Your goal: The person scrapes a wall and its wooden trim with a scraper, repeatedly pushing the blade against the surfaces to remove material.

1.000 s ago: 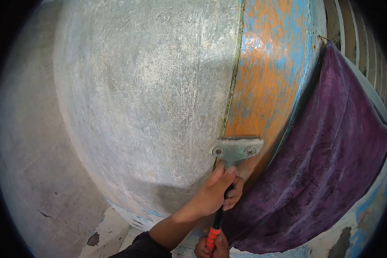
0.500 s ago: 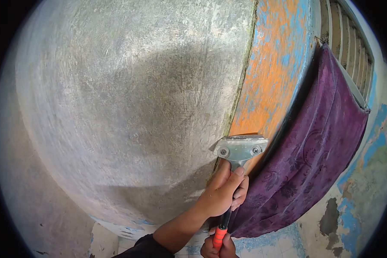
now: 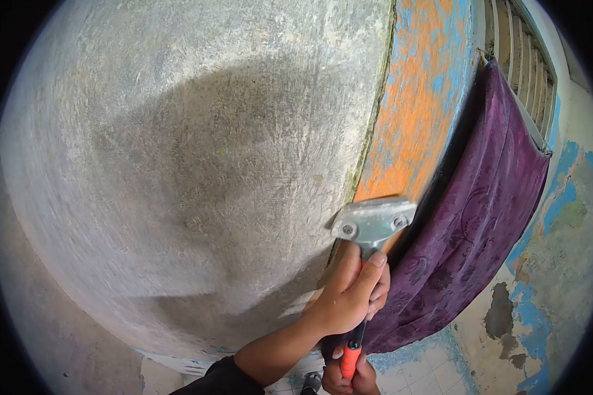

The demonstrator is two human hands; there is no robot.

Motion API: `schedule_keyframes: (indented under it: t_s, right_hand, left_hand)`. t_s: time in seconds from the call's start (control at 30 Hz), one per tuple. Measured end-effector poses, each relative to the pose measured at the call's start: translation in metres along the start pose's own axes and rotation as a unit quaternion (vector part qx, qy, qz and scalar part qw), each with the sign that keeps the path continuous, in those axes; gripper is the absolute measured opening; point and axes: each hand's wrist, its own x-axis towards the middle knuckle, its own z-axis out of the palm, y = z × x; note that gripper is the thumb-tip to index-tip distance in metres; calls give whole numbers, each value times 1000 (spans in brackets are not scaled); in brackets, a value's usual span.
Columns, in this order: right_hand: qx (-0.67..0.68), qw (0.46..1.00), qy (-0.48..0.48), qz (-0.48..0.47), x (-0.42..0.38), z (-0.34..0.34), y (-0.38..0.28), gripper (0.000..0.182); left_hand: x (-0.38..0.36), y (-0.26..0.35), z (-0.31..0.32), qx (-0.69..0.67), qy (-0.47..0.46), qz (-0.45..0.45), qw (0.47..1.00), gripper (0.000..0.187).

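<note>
Head view: one scraper (image 3: 374, 220), two hands, both closed around it: left hand (image 3: 344, 304) below its head, right hand (image 3: 364, 380) lower; one purple cloth (image 3: 469, 217) beside scraper.

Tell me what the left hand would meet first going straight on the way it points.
The left hand points up along the handle, so it would probably meet the scraper head first, just beyond its fingertips; depth is hard to judge.
</note>
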Motion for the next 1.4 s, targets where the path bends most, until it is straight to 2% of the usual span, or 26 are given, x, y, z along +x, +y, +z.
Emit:
schedule_keyframes:
  t_s: [0.07, 0.13, 0.23, 0.33, 0.47, 0.57, 0.67, 0.77, 0.97, 1.1, 1.2, 1.4]
  right_hand:
    - [9, 996, -87, -13, 5, -14, 2, 54]
    - [5, 997, -79, -16, 4, -12, 4, 54]
    - [16, 999, -28, 2, 0, -16, 14, 58]
    - [10, 998, 46, 40, -1, -16, 26, 72]
    - [-34, 998, 50, 20, 8, -6, 9, 71]
    - [1, 1000, -2, -10, 9, -13, 9, 69]
    - [-1, 999, 39, -22, 8, -1, 9, 61]
    - [-4, 999, -44, -25, 10, -10, 13, 56]
    - [-11, 996, -83, -29, 9, -7, -6, 56]
    - [-22, 997, -65, -31, 7, 2, -8, 57]
    - [14, 999, 30, -6, -1, 7, 2, 60]
    - [-38, 999, -4, 2, 5, 11, -7, 72]
  left_hand:
    - [1, 1, 0, 5, 3, -2, 1000, 23]
    - [3, 4, 1, 9, 4, 5, 1000, 23]
    - [-3, -5, -7, 47, -11, -16, 999, 49]
    - [-10, -12, -11, 43, -13, -18, 999, 50]
    - [0, -2, -9, 46, -29, -14, 998, 49]
    - [7, 3, -7, 35, -37, -6, 999, 50]
    - [4, 3, -7, 25, -44, -4, 999, 50]
    - [-2, 0, -6, 2, -20, 4, 1000, 27]
    - [10, 9, -2, -19, -29, 15, 999, 29]
    - [9, 6, -6, 17, -50, 10, 999, 48]
    - [1, 1, -6, 16, -37, -4, 999, 49]
    - [10, 10, -2, 6, -52, -5, 999, 52]
